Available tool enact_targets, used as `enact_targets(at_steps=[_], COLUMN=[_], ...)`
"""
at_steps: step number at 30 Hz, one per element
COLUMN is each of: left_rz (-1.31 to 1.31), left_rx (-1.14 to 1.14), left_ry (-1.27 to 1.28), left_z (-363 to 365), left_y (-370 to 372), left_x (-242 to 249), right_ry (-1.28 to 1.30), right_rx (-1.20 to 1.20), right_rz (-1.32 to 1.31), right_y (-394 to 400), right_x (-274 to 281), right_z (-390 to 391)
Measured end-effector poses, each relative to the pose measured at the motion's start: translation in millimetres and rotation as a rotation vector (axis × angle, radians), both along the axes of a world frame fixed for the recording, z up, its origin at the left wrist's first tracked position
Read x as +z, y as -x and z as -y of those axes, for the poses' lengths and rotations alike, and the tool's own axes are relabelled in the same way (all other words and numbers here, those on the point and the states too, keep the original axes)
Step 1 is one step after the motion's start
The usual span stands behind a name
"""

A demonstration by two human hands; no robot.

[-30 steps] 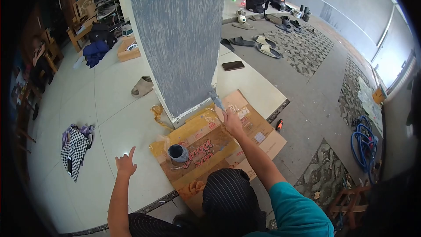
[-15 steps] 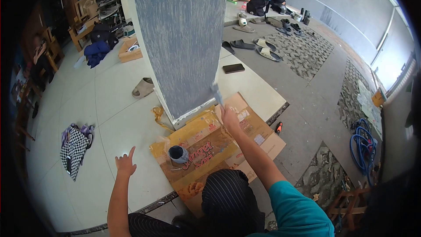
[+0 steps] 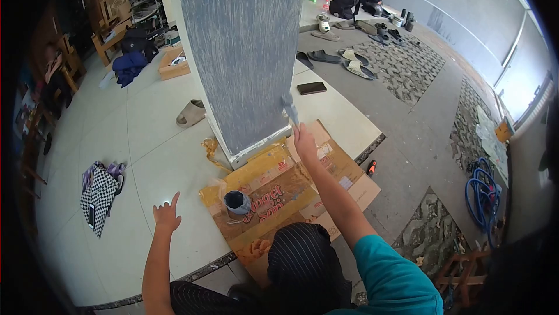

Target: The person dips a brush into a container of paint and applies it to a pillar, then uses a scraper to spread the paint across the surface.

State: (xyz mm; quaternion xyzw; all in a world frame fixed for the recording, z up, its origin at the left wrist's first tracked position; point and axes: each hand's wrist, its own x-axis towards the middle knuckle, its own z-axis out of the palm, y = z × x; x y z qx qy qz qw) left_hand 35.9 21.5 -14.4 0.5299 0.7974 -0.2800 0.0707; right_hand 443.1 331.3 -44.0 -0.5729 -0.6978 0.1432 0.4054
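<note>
My right hand [image 3: 305,141] is closed round the handle of a paintbrush [image 3: 290,110]. The grey-smeared bristles are at the lower right edge of a grey, streaky pillar [image 3: 241,53]; firm contact is hard to make out. My left hand [image 3: 167,216] holds nothing, its fingers apart above the white tiled floor. Flattened cardboard [image 3: 273,230] with red lettering covers the floor at the pillar's foot. On it stands a paint-smeared cup [image 3: 237,202] with a dark inside, between my two hands.
A phone [image 3: 311,88] lies right of the pillar, near several sandals [image 3: 358,69]. An orange-and-black tool [image 3: 371,167] rests beside the cardboard. Left are a checkered cloth [image 3: 100,198] and a slipper [image 3: 191,114]. A blue hose [image 3: 482,198] is coiled at right. A person [image 3: 55,79] sits far left.
My right hand and the paintbrush have moved slightly upward along the pillar's right edge. My left hand stays nearly in place.
</note>
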Motion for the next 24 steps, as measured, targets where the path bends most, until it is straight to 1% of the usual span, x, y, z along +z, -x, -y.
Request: enact_targets(at_steps=[1, 2, 3, 4, 6, 7, 9, 10, 12, 15, 16, 18, 19, 20, 21, 24], left_rz=[-0.027, -0.031, -0.025, -0.018, -0.016, -0.01, -0.009, -0.011, -0.002, 0.0, -0.001, -0.007, -0.017, -0.02, -0.023, -0.034], left_rx=[-0.005, -0.003, 0.0, 0.001, 0.002, 0.006, 0.004, 0.004, -0.008, -0.019, -0.024, -0.013, -0.002, -0.001, -0.003, -0.004], left_ry=[0.007, 0.007, 0.007, 0.006, 0.014, 0.017, 0.029, 0.035, 0.02, -0.005, -0.015, 0.02, 0.05, 0.047, 0.044, 0.042], left_z=[-1.0, -1.1, -0.4, -0.3, 0.2, 0.0, 1.2, 0.4, 0.3, -1.1, -1.4, -1.9, -3.9, -4.6, -3.3, 0.5], left_y=[0.0, 0.3, 0.1, 0.3, 1.8, 2.4, 4.2, 5.2, 8.0, 8.1, 5.9, 0.5, -0.1, 0.9, 2.1, 5.9], left_x=[1.2, 2.5, 3.1, 3.2, 2.1, 0.9, -2.8, -4.7, -10.8, -12.4, -11.5, -6.2, -2.6, -2.1, -3.3, -7.1], right_ry=[-0.002, 0.036, 0.076, 0.079, 0.24, 0.243, 0.15, 0.152, 0.058, 0.039, 0.041, 0.108, 0.103, 0.1, 0.099, 0.135], right_rx=[0.002, -0.028, -0.058, -0.058, -0.047, -0.048, -0.082, -0.086, -0.042, -0.033, -0.032, 0.008, 0.008, 0.003, -0.001, -0.053], right_rz=[-0.005, 0.074, 0.154, 0.152, 0.193, 0.194, 0.092, 0.096, -0.045, -0.111, -0.11, 0.084, 0.082, 0.138, 0.195, 0.169], right_y=[-2.5, -10.1, -17.6, -24.7, -38.0, -38.1, -40.1, -40.4, -35.4, -24.9, -23.7, -23.0, -25.9, -30.9, -32.9, -41.8], right_x=[-26.5, -57.5, -76.2, -74.3, -64.3, -55.2, -35.4, -24.9, -5.1, 3.5, -6.3, -26.3, -33.5, -42.3, -41.7, -32.1], right_z=[0.9, 6.0, 13.6, 24.9, 46.7, 50.5, 51.5, 48.0, 34.0, 9.3, 6.5, 2.8, 4.4, 9.8, 16.5, 30.3])
